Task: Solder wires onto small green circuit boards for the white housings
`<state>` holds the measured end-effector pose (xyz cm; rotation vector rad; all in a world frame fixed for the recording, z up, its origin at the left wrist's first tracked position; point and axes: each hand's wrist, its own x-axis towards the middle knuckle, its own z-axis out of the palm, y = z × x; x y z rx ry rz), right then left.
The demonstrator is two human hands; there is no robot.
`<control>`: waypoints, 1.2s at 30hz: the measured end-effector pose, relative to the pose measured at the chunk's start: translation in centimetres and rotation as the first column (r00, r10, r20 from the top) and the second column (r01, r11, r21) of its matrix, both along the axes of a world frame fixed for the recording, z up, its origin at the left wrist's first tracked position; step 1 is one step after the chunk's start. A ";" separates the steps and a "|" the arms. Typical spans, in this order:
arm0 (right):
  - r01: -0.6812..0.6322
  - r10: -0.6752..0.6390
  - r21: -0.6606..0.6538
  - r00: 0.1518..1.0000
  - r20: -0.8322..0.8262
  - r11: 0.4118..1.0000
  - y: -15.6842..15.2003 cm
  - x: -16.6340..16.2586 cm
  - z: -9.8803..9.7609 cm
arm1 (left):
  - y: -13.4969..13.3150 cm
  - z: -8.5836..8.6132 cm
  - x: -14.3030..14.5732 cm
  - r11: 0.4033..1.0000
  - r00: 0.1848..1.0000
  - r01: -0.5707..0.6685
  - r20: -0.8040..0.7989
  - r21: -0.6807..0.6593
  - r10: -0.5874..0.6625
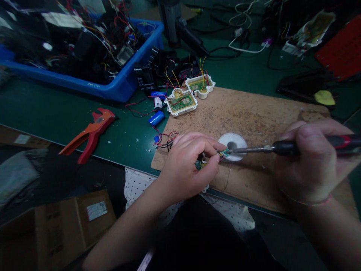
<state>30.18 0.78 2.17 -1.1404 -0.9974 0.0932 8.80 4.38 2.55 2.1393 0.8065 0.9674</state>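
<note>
Yr L hand pinches 1 wired PCB, ctr; yr R hand grips 1 soldering iron, right. 2 white housings upper ctr; 1 red pipe cutter left.

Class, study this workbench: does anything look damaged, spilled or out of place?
The brown board looks worn: dark specks mar its surface, and a crack-like line runs near its front edge, right of the left hand. Small pale scraps litter the green table beside the orange-red pliers, like stray debris.

no readable text, carton label too blurred, bin marking illegible
</note>
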 end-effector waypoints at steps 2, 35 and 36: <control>-0.013 0.013 -0.010 1.000 -0.008 1.000 0.1 0.0 -0.2 | 0.0 0.0 0.0 1.000 1.000 0.002 -0.003 -0.003 -0.002; -0.014 0.013 -0.080 1.000 -0.010 0.997 -0.1 -0.4 0.0 | 0.0 0.0 0.0 1.000 1.000 0.007 -0.006 -0.012 -0.007; -0.006 0.005 -0.093 1.000 -0.011 0.996 -0.1 -0.4 0.0 | 0.0 0.0 0.0 1.000 1.000 0.006 -0.007 -0.012 -0.006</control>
